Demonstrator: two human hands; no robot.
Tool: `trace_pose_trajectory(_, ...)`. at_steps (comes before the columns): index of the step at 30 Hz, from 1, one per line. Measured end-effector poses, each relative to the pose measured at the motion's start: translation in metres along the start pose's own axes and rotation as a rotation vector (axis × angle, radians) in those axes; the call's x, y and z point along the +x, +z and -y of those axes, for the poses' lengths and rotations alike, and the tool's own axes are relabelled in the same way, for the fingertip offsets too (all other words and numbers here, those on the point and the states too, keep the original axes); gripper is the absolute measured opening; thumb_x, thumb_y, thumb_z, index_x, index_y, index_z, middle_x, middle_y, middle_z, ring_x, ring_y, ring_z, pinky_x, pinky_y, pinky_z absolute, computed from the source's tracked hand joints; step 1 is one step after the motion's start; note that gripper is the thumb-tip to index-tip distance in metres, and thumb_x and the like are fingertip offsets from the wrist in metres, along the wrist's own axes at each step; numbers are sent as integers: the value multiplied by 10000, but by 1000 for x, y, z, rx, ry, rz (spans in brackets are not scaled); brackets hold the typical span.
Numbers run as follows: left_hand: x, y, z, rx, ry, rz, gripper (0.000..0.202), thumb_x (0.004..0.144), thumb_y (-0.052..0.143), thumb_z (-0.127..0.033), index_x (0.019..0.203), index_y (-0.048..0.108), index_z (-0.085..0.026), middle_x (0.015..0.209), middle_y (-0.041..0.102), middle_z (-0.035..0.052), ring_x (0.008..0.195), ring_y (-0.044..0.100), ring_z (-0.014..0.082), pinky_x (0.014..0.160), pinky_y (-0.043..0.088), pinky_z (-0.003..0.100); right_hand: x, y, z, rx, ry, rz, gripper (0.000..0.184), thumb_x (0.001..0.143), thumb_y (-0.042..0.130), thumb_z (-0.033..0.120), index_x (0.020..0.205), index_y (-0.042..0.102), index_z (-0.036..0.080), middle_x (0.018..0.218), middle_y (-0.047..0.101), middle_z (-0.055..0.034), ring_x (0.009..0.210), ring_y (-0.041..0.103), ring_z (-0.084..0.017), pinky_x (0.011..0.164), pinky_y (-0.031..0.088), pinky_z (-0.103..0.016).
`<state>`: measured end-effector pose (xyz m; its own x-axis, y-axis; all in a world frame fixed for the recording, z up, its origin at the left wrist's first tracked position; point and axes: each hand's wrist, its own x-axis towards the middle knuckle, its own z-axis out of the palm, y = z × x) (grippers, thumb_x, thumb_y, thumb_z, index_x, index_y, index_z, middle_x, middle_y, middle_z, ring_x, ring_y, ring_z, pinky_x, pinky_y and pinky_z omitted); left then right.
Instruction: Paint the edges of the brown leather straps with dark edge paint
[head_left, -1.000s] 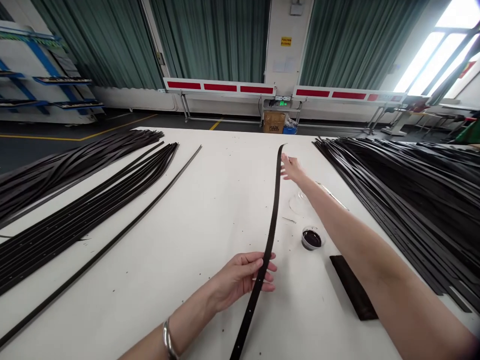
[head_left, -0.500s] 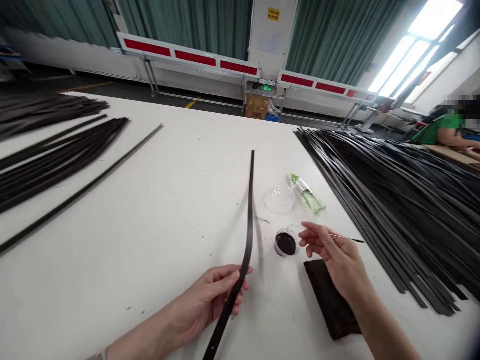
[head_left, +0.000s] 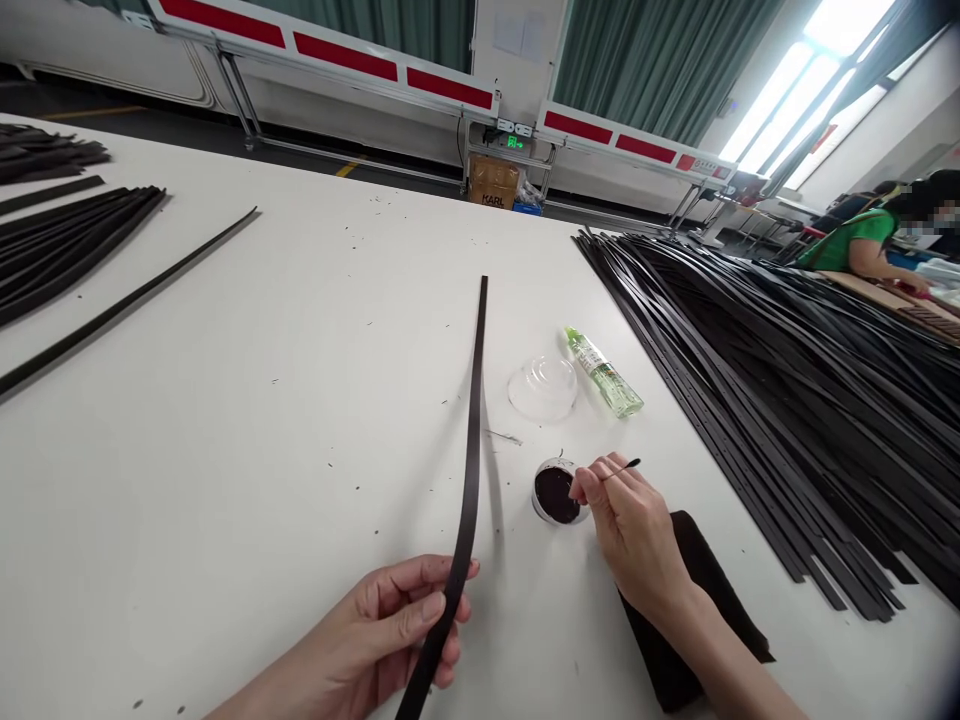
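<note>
White table [head_left: 225,500] under you, green curtains [head_left: 637,70] beyond, and a co-worker [head_left: 862,245] off to the right, well apart from your hands. Your left hand [head_left: 397,625] is closed on the strip [head_left: 472,450], thumb on top and fingers beneath; the strip runs up the middle of the table, its near end leaving view at the bottom. Its shadow lies apart from it, so the part past your fingers looks lifted. With only one pinch, that far stretch could sway or twist if your wrist turns.

Your right hand [head_left: 634,540] is closed around a thin stick [head_left: 622,469], dark tip sticking out behind your knuckles. You cannot tell whether its other end is in the dark liquid [head_left: 555,492], since your fingers hide it. They are right at the cup [head_left: 536,500], touching it or nearly so. A knock there could tip it, and the liquid would likely spread over the white top. A wet stick swung across toward the strip might drip on the way.

Watch your right forearm too: it crosses over the pad [head_left: 720,590] and could drag it. Loose specks [head_left: 376,532] dot the table; lay a wet strip down there and some may stick to it.
</note>
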<state>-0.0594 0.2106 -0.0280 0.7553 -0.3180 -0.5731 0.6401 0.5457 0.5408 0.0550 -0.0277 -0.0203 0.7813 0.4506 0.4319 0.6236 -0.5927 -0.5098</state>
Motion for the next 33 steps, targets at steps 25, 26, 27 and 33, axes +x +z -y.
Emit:
trace_pose_trajectory(25, 1, -4, 2, 26, -1, 3, 228, 814, 736, -262, 1026, 727, -180, 918, 676, 41, 763, 607, 148, 751, 522, 268, -2, 0, 1, 39, 31, -52, 351, 1043, 333, 269, 741, 504, 216, 678, 544, -14, 666, 494, -177, 684, 398, -325)
trace_pose_trajectory(26, 2, -4, 2, 22, 3, -1, 230, 811, 740, -259, 1025, 726, -177, 918, 676, 44, 779, 607, 151, 765, 523, 272, -3, -3, 3, 86, 86, -80, 360, 1044, 334, 286, 743, 517, 215, 686, 547, -13, 668, 500, -172, 694, 407, -321)
trace_pose_trajectory(27, 2, -4, 3, 20, 6, -4, 235, 807, 744, -257, 1026, 725, -176, 924, 677, 46, 793, 609, 154, 776, 523, 273, -4, -6, 6, 153, 162, -109, 371, 1043, 343, 314, 742, 535, 213, 696, 555, -13, 672, 508, -167, 695, 415, -313)
trace_pose_trajectory(33, 2, -1, 2, 19, 21, -4, 264, 805, 752, -248, 1059, 715, -182, 967, 657, 50, 831, 615, 158, 831, 534, 313, -5, -9, 12, 651, 573, -191, 434, 971, 473, 523, 736, 627, 191, 751, 598, -41, 694, 531, -167, 635, 442, -278)
